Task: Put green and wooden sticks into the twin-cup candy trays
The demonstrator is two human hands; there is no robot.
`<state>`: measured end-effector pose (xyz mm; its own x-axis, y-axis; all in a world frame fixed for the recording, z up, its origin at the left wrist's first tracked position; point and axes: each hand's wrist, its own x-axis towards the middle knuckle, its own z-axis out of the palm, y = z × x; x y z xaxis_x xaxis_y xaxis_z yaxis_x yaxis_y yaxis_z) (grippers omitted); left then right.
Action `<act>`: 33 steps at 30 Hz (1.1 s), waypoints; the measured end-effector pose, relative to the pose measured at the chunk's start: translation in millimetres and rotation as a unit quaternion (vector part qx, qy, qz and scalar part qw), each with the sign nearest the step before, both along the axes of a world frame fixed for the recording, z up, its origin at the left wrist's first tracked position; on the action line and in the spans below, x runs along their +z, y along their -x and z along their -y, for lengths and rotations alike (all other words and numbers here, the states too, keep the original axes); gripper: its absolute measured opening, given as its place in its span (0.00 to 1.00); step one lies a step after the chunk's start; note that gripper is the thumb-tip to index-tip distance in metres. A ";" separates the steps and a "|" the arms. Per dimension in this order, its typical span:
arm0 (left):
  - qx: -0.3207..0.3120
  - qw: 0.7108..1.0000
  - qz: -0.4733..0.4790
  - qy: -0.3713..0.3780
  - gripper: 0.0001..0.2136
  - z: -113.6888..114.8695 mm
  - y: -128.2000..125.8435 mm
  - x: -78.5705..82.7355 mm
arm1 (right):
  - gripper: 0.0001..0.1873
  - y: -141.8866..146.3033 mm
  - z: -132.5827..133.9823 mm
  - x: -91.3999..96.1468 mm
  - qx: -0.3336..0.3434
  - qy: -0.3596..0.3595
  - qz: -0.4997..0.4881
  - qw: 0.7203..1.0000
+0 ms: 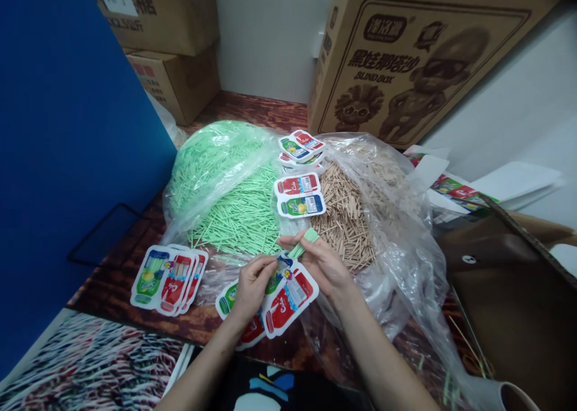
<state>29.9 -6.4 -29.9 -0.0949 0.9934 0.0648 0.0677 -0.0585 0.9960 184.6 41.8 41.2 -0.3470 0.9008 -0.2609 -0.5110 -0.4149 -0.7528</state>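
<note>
My right hand (328,265) pinches a small bundle of light green sticks (308,238) between thumb and fingers. My left hand (255,283) is closed on the upper edge of a bottle-shaped cardboard packet (291,303), green on one half and red "Cola" on the other. The bundle's lower end is by the top of the green half; I cannot tell whether it is inside. Under the left hand lies another such packet (226,300). Beyond my hands is a clear bag of green sticks (238,213), with a bag of brown sticks (345,219) to its right.
Overlapping packets (169,279) lie at left, and more packets (300,194) rest between the bags. A printed carton (419,68) stands behind right. An open dark box (509,291) is at right, a blue panel (67,158) at left.
</note>
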 end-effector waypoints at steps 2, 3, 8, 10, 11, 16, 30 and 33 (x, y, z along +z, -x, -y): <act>-0.001 1.000 0.003 -0.009 0.08 0.8 -0.6 0.8 | 0.08 0.4 3.1 2.3 0.030 -0.012 0.055 0.998; 0.001 1.000 0.005 -0.012 0.08 1.0 -0.8 1.3 | 0.10 0.0 4.6 2.8 0.050 -0.018 0.092 0.994; 0.025 0.999 0.028 -0.026 0.08 -1.5 -1.8 4.6 | 0.23 -9.6 11.6 3.1 0.049 -0.110 0.280 0.952; 0.039 0.998 0.043 -0.031 0.08 -3.5 -2.9 7.4 | 0.25 -14.0 16.4 5.3 0.035 -0.145 0.349 0.925; 0.042 0.997 0.050 -0.032 0.07 -4.3 -3.4 9.0 | 0.24 -15.3 19.4 7.1 0.040 -0.162 0.383 0.909; 0.018 0.994 0.104 -0.006 0.06 -4.2 -3.2 13.6 | 0.17 -14.1 31.6 14.2 0.060 -0.299 0.477 0.824; -0.266 0.936 0.094 0.211 0.11 1.9 28.2 21.2 | 0.21 -9.1 46.4 18.6 0.114 -0.355 0.465 0.803; -0.211 0.954 0.057 0.206 0.11 1.1 25.8 22.2 | 0.05 -12.0 51.1 6.1 0.084 -0.337 0.519 0.781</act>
